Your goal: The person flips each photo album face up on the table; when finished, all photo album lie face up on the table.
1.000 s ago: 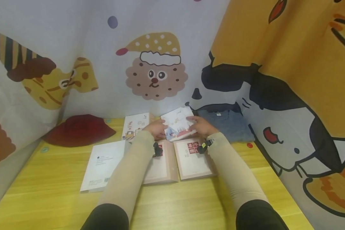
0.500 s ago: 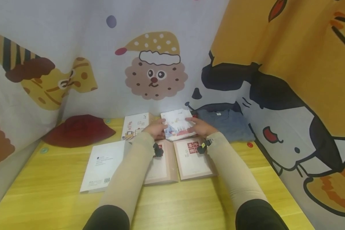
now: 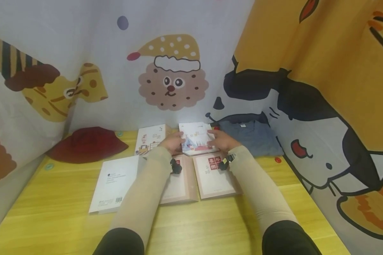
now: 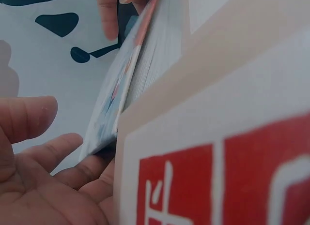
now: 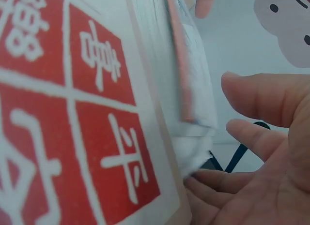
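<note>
1. Centrally, an illustrated book [image 3: 195,137] lay just beyond a red-printed book [image 3: 215,184].
2. The left grip [image 3: 172,142], unclenched, touched the illustrated book's left edge.
3. The right grip [image 3: 225,141], likewise unclenched, touched its right edge.

left hand [image 3: 172,142] and right hand [image 3: 224,140] flank the picture book [image 3: 195,137]; right of it, a grey-blue shirt [image 3: 250,140]; well left, a red hat [image 3: 87,146].

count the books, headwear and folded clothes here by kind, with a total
Books: 5 (illustrated book at the back centre, illustrated book at the back left, white book at the front left, red-square book in the front middle, red-square book at the front right)
Headwear: 1 (dark red hat)
Folded clothes: 1 (blue garment)
Total: 7
</note>
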Tool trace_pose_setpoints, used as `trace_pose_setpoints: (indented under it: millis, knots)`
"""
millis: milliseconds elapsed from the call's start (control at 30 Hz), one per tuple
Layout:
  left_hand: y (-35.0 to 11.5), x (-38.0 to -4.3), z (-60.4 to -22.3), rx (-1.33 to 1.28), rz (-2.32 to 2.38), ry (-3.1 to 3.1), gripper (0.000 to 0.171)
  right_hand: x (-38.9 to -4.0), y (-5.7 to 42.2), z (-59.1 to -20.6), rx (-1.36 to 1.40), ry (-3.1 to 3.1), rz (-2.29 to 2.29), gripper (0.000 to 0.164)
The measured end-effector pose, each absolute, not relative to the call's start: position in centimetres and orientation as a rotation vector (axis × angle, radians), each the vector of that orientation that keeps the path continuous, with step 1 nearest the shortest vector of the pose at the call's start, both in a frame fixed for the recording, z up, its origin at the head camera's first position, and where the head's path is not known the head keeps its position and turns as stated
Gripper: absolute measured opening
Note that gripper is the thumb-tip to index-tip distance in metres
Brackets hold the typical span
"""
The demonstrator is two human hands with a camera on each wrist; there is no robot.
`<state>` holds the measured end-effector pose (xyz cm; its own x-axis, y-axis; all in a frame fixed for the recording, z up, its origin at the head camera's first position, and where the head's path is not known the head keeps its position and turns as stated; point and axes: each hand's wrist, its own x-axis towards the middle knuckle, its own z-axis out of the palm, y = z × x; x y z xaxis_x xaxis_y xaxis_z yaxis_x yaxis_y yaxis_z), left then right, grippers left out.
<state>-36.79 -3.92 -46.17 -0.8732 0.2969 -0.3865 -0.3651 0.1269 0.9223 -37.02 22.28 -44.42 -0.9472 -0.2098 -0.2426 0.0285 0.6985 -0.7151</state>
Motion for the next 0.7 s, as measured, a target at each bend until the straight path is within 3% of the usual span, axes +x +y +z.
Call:
trace_pose_setpoints:
  millis: [700]
  knots:
    - [-4.1,-35.2,-44.1,0.021,1.778,1.956,0.068,-36.3,21.6,-43.7,-0.103,2.524,-1.171,0.072]
